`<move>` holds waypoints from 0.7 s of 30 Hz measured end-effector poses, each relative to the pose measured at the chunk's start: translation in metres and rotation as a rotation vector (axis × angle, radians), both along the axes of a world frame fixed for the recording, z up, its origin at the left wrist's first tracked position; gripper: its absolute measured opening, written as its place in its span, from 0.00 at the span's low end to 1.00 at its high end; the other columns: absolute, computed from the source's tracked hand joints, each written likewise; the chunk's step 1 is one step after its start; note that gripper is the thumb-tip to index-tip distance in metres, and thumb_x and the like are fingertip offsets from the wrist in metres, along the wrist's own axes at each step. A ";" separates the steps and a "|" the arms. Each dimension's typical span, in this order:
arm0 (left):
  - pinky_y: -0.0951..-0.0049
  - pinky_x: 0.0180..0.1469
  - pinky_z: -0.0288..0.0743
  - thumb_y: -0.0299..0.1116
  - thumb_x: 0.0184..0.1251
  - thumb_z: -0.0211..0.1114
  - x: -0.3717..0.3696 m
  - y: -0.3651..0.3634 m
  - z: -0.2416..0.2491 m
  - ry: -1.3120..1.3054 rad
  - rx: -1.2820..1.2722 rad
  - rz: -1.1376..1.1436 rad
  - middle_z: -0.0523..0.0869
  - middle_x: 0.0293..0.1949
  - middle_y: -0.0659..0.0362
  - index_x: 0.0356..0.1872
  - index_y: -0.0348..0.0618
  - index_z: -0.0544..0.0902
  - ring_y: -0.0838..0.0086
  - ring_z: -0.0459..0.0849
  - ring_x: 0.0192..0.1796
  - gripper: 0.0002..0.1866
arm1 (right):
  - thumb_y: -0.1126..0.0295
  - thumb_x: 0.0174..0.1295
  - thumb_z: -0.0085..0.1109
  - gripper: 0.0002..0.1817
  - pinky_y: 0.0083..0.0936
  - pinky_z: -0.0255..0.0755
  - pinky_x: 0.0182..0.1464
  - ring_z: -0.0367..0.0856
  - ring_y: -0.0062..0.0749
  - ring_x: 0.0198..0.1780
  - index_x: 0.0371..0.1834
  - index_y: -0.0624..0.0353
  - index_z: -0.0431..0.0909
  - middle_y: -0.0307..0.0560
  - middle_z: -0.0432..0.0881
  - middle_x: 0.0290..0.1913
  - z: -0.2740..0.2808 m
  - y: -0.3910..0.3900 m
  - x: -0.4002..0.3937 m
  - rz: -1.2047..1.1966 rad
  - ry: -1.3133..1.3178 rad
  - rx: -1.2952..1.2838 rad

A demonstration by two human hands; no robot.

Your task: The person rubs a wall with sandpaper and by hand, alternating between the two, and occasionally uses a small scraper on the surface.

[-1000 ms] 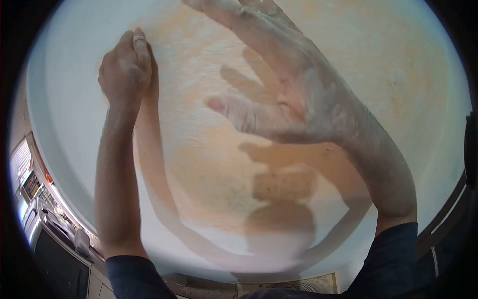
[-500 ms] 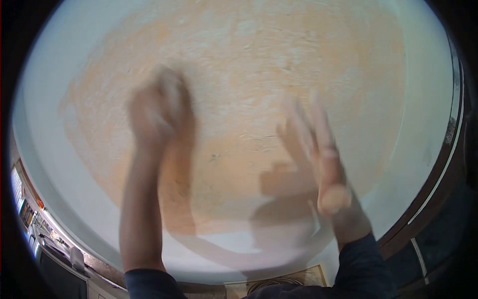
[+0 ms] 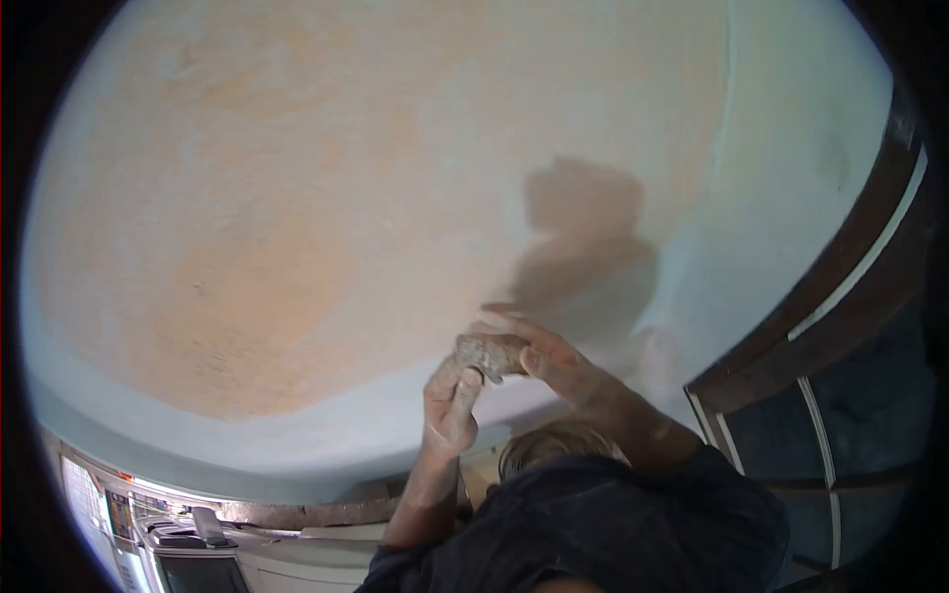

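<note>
A small grey, dust-coated folded piece (image 3: 479,353), like worn sandpaper, is held in front of my chest near the wall. My left hand (image 3: 448,410) grips its near end, the thumb pressed on its face. At its other end is my right hand (image 3: 563,366), thumb and fingers closing on it from the right, with one finger stretched out above. Pale dust coats the fingers of both hands. Behind them stands the wall (image 3: 395,267), patchy orange and whitish.
A dark brown frame (image 3: 771,346) with glass panes (image 3: 771,435) borders the wall on the right. Below my hands lies a coil (image 3: 554,445). A counter (image 3: 297,563) with a dark-fronted appliance (image 3: 203,573) stands at lower left.
My hands were apart and raised before the wall, the left blurred and closed, the right open. Now they are lower and together at the grey piece. The view has turned right.
</note>
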State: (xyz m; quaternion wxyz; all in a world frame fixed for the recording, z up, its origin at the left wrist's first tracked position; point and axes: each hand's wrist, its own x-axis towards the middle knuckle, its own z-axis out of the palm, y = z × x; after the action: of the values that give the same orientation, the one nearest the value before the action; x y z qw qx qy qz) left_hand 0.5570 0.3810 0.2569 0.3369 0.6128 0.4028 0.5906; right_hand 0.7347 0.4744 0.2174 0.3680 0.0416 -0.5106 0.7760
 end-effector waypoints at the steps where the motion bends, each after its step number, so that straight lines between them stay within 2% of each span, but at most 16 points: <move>1: 0.70 0.58 0.75 0.41 0.89 0.58 0.004 0.000 -0.002 0.019 0.008 0.018 0.87 0.48 0.56 0.55 0.31 0.86 0.72 0.83 0.51 0.19 | 0.54 0.85 0.56 0.38 0.40 0.64 0.81 0.73 0.40 0.78 0.88 0.64 0.56 0.57 0.74 0.78 -0.004 -0.002 0.004 -0.019 0.045 -0.015; 2: 0.70 0.58 0.75 0.41 0.89 0.58 0.010 0.000 -0.003 0.023 -0.024 0.007 0.87 0.48 0.56 0.55 0.31 0.86 0.72 0.83 0.51 0.19 | 0.54 0.85 0.56 0.38 0.40 0.64 0.81 0.73 0.40 0.78 0.88 0.64 0.56 0.57 0.74 0.78 -0.010 -0.003 0.011 -0.030 0.049 -0.047; 4: 0.69 0.55 0.75 0.42 0.88 0.60 0.025 0.005 -0.001 0.091 0.046 0.095 0.87 0.48 0.54 0.51 0.30 0.87 0.70 0.83 0.51 0.20 | 0.51 0.84 0.58 0.35 0.39 0.69 0.78 0.77 0.34 0.74 0.83 0.65 0.66 0.55 0.80 0.74 -0.019 -0.002 0.027 0.025 -0.047 -0.173; 5: 0.69 0.49 0.76 0.40 0.85 0.63 0.032 0.009 0.006 0.118 0.038 0.047 0.89 0.44 0.53 0.48 0.30 0.88 0.70 0.85 0.46 0.18 | 0.53 0.82 0.61 0.30 0.36 0.74 0.75 0.80 0.29 0.70 0.76 0.65 0.75 0.50 0.85 0.68 -0.014 -0.006 0.036 0.025 -0.016 -0.275; 6: 0.69 0.49 0.76 0.40 0.85 0.63 0.034 0.009 0.005 0.114 0.029 0.039 0.89 0.44 0.53 0.48 0.30 0.88 0.70 0.85 0.46 0.18 | 0.53 0.82 0.61 0.30 0.36 0.74 0.75 0.80 0.29 0.70 0.76 0.65 0.75 0.50 0.85 0.68 -0.014 -0.007 0.040 0.017 -0.018 -0.284; 8: 0.70 0.44 0.76 0.35 0.82 0.68 0.034 0.011 0.006 0.369 0.006 0.068 0.90 0.37 0.55 0.47 0.32 0.89 0.71 0.84 0.39 0.13 | 0.58 0.80 0.66 0.23 0.28 0.79 0.64 0.85 0.25 0.59 0.67 0.64 0.82 0.45 0.90 0.57 -0.013 -0.006 0.047 -0.159 -0.057 -0.266; 9: 0.70 0.44 0.76 0.35 0.82 0.68 0.035 0.013 0.007 0.369 0.007 0.061 0.90 0.37 0.55 0.47 0.32 0.89 0.71 0.84 0.39 0.13 | 0.58 0.80 0.66 0.23 0.28 0.79 0.64 0.85 0.25 0.59 0.67 0.64 0.82 0.45 0.90 0.57 -0.012 -0.001 0.055 -0.166 -0.055 -0.267; 11: 0.71 0.42 0.76 0.33 0.78 0.72 0.035 0.013 0.004 0.461 0.053 0.214 0.89 0.33 0.58 0.48 0.34 0.89 0.74 0.83 0.36 0.11 | 0.64 0.77 0.70 0.14 0.24 0.79 0.52 0.84 0.19 0.48 0.56 0.63 0.87 0.41 0.91 0.46 -0.016 0.012 0.073 -0.263 -0.310 -0.064; 12: 0.71 0.42 0.76 0.33 0.78 0.72 0.033 0.012 -0.001 0.462 0.040 0.213 0.89 0.33 0.58 0.48 0.34 0.89 0.74 0.83 0.36 0.11 | 0.64 0.77 0.70 0.14 0.24 0.79 0.52 0.84 0.19 0.48 0.56 0.63 0.87 0.41 0.91 0.46 -0.019 0.018 0.076 -0.258 -0.312 -0.076; 14: 0.73 0.42 0.76 0.33 0.76 0.75 0.026 0.009 -0.016 0.272 -0.127 0.164 0.90 0.34 0.58 0.49 0.35 0.89 0.76 0.83 0.35 0.11 | 0.68 0.76 0.71 0.10 0.24 0.76 0.45 0.81 0.17 0.42 0.51 0.63 0.88 0.39 0.91 0.41 -0.028 0.025 0.079 -0.353 -0.476 0.236; 15: 0.74 0.42 0.77 0.33 0.74 0.76 0.023 0.005 -0.025 0.263 -0.199 0.126 0.92 0.36 0.57 0.51 0.36 0.90 0.78 0.82 0.34 0.12 | 0.68 0.76 0.71 0.10 0.24 0.76 0.45 0.81 0.17 0.42 0.51 0.63 0.88 0.39 0.91 0.41 -0.035 0.023 0.078 -0.353 -0.485 0.229; 17: 0.74 0.42 0.77 0.33 0.74 0.76 0.025 0.002 -0.037 0.315 -0.220 0.161 0.92 0.36 0.58 0.52 0.36 0.90 0.77 0.83 0.34 0.13 | 0.70 0.74 0.72 0.11 0.24 0.78 0.48 0.82 0.17 0.43 0.52 0.64 0.89 0.40 0.91 0.42 -0.053 0.023 0.073 -0.289 -0.521 0.031; 18: 0.73 0.42 0.77 0.33 0.73 0.77 0.025 -0.001 -0.039 0.381 -0.244 0.209 0.92 0.35 0.59 0.53 0.36 0.90 0.77 0.83 0.34 0.14 | 0.70 0.74 0.72 0.11 0.24 0.78 0.48 0.82 0.17 0.43 0.52 0.64 0.89 0.40 0.91 0.42 -0.057 0.020 0.072 -0.284 -0.528 0.036; 20: 0.74 0.39 0.77 0.33 0.72 0.77 0.026 -0.002 -0.036 0.282 -0.254 0.209 0.92 0.34 0.59 0.55 0.36 0.90 0.78 0.83 0.32 0.15 | 0.68 0.72 0.74 0.13 0.28 0.79 0.56 0.86 0.24 0.50 0.53 0.65 0.90 0.47 0.93 0.47 -0.062 0.018 0.069 -0.298 -0.660 0.211; 21: 0.74 0.39 0.78 0.30 0.73 0.76 0.023 -0.005 -0.032 0.372 -0.321 0.171 0.91 0.35 0.58 0.55 0.35 0.89 0.79 0.84 0.32 0.14 | 0.68 0.70 0.74 0.14 0.29 0.78 0.58 0.86 0.25 0.51 0.55 0.64 0.91 0.46 0.93 0.47 -0.064 0.016 0.064 -0.226 -0.640 0.176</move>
State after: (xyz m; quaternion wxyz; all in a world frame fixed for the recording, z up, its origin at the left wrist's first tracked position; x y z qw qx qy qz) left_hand 0.5797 0.3757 0.2252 0.2987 0.6131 0.5968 0.4227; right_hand 0.7992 0.4899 0.1536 0.2680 -0.2290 -0.6665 0.6568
